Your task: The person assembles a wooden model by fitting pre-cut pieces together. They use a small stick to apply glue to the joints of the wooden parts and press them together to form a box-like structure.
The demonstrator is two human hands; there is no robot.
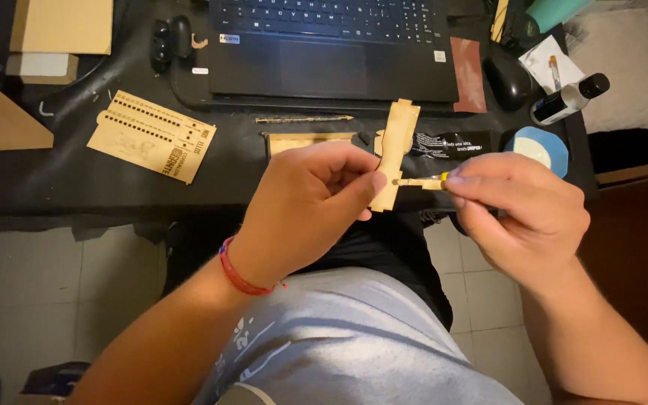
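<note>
Two hands over lap: left hand (313,196) fingers clamped on upright wooden piece (397,150); right hand (523,210) fingers pinching small stick (418,182) against it.

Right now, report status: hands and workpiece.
Left hand pinching thin wooden piece upright. Right hand holding small stick against it. Nothing between them.

Pale matt wooden piece (397,154), matt black desk (54,180)

A black desk (54,184) stands over a pale tiled floor (39,300).
</note>
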